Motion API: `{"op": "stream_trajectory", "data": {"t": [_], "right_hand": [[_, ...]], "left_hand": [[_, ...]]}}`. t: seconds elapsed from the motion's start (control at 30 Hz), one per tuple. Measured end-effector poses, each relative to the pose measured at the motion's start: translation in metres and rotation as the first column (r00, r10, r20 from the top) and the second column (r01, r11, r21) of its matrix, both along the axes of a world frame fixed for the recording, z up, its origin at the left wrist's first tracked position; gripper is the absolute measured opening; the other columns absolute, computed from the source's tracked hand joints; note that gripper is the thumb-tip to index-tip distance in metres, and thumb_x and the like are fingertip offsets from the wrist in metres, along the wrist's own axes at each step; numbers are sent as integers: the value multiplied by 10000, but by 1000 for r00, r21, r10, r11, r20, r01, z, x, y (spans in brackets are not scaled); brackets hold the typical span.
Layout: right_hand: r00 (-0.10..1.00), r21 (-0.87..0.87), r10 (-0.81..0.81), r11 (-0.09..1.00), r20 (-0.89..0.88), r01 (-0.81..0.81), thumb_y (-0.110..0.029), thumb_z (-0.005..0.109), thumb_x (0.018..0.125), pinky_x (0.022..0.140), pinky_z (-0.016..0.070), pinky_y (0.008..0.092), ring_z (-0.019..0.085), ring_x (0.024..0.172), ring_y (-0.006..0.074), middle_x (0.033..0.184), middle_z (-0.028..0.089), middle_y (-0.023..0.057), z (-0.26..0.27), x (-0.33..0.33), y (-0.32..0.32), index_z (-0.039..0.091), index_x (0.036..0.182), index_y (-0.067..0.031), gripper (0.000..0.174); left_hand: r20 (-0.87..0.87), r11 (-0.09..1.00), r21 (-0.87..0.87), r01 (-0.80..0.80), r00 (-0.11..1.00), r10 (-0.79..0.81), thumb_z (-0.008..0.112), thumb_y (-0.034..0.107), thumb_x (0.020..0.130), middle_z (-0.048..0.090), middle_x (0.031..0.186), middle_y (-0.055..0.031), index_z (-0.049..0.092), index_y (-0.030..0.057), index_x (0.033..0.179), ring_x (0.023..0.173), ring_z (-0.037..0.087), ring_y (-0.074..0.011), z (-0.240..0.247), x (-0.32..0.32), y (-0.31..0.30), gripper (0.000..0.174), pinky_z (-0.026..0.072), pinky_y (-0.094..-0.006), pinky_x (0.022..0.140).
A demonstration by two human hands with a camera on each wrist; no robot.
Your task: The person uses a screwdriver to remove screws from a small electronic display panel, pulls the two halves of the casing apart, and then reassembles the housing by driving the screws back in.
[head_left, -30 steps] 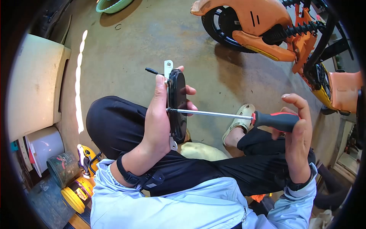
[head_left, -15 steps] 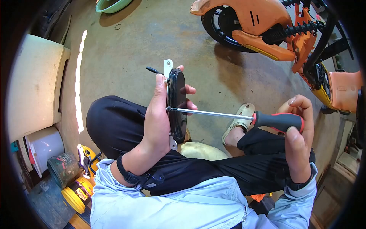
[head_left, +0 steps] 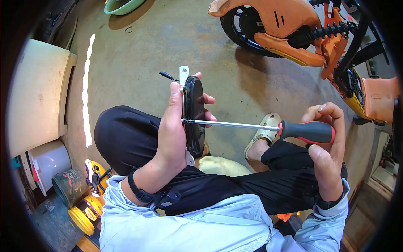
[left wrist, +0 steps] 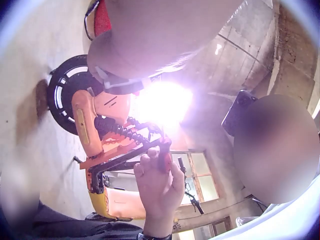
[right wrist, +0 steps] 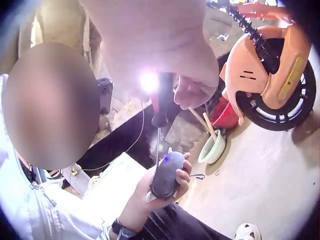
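Note:
In the head view my left hand [head_left: 171, 134] grips a black oblong unit [head_left: 195, 115] with a glossy face, thumb along its back edge and fingers round the far side. A white metal tab [head_left: 184, 74] sticks out at its top, beside a short black cable [head_left: 166, 76]. My right hand [head_left: 331, 170] holds a screwdriver [head_left: 304, 132] by its grey and red handle, fingertips at the butt end and thumb below. The shaft lies level across the unit, its tip at the unit's back edge. In the right wrist view the unit [right wrist: 167, 174] shows its rounded face.
An orange scooter [head_left: 289, 33] stands at the upper right. A cream cabinet [head_left: 40, 92] is on the left, with a white bucket [head_left: 52, 161] and a yellow tub [head_left: 82, 216] below it. A green basin [head_left: 124, 6] sits at the top. A shoe [head_left: 268, 130] lies behind the shaft.
The screwdriver handle has turned about its axis, its red stripe moving from the upper to the lower side. My right fingers and thumb have shifted on it. My left hand and the unit stay nearly still.

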State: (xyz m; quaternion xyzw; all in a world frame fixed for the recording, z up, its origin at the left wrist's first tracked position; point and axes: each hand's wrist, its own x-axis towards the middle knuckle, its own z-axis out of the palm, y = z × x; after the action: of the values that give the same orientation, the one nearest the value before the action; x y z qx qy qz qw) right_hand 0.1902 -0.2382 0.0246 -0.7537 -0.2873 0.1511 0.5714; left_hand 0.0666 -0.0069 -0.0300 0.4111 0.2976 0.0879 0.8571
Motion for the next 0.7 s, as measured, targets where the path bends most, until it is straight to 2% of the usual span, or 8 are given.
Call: {"op": "stream_trajectory", "data": {"t": [0.1, 0.17, 0.3, 0.37, 0.5, 0.57, 0.67, 0.7], "right_hand": [[997, 42, -4, 999, -74, 7, -481, 572, 925, 754, 441, 246, 522, 774, 110, 965, 579, 89, 8, -1, 0, 409, 1300, -38, 603], [959, -110, 28, 992, -280, -61, -544, 604, 876, 849, 432, 289, 525, 933, 140, 1014, 522, 85, 16, 6, -14, 385, 1325, -39, 710], [923, -263, -64, 964, -380, -41, -542, 596, 883, 879, 424, 298, 524, 963, 149, 1044, 524, 95, 21, 7, -17, 371, 1340, -34, 719], [998, -14, 29, 999, -47, -30, -460, 558, 939, 788, 441, 249, 563, 856, 132, 1000, 590, 110, 4, 6, -10, 383, 1323, -33, 601], [996, 53, 50, 997, 69, -54, -444, 511, 965, 747, 432, 228, 546, 773, 113, 918, 594, 84, -1, 3, -1, 380, 1334, -32, 569], [984, 4, 42, 999, -175, -42, -438, 529, 955, 756, 431, 226, 534, 772, 108, 937, 594, 90, 5, 5, -9, 377, 1344, -31, 584], [946, -224, 29, 969, -323, -106, -436, 517, 959, 743, 422, 215, 520, 746, 99, 891, 572, 69, 21, 11, -21, 374, 1351, -26, 585], [935, -218, 23, 970, -354, -107, -455, 566, 929, 768, 421, 237, 512, 794, 106, 921, 539, 69, 22, 12, -22, 368, 1351, -26, 634]], "left_hand": [[-3, 1000, 17, -2, 1000, 2, 247, 545, 1062, 607, 1013, -59, 418, 99, 1459, 784, 617, -112, 0, 0, 1, 621, 503, -258, 727], [-8, 1000, 27, -1, 1000, 2, 247, 545, 1062, 607, 1012, -60, 418, 98, 1458, 784, 617, -113, -1, 0, 1, 621, 506, -259, 731], [-1, 1000, -1, 1, 1000, -1, 248, 547, 1061, 607, 1012, -62, 422, 92, 1452, 784, 618, -113, 0, 0, 0, 625, 512, -263, 737], [-3, 1000, -4, 1, 1000, -1, 249, 546, 1061, 607, 1013, -63, 425, 90, 1450, 785, 618, -113, 0, 0, 0, 625, 513, -264, 738], [-3, 1000, 8, 1, 1000, -1, 247, 542, 1063, 605, 1018, -65, 432, 87, 1444, 790, 619, -116, -1, 0, 1, 622, 513, -263, 737], [-5, 1000, 10, 0, 1000, 0, 245, 541, 1063, 605, 1020, -66, 434, 86, 1442, 790, 620, -117, -1, -1, 1, 622, 513, -263, 737], [-6, 1000, 1, -1, 1000, 1, 243, 541, 1063, 604, 1019, -65, 437, 84, 1439, 785, 622, -120, 1, 0, 0, 623, 517, -267, 743], [-10, 1000, -14, -8, 1000, 8, 243, 541, 1063, 604, 1018, -65, 438, 83, 1438, 781, 621, -122, 2, 0, 0, 623, 520, -270, 747]]}}
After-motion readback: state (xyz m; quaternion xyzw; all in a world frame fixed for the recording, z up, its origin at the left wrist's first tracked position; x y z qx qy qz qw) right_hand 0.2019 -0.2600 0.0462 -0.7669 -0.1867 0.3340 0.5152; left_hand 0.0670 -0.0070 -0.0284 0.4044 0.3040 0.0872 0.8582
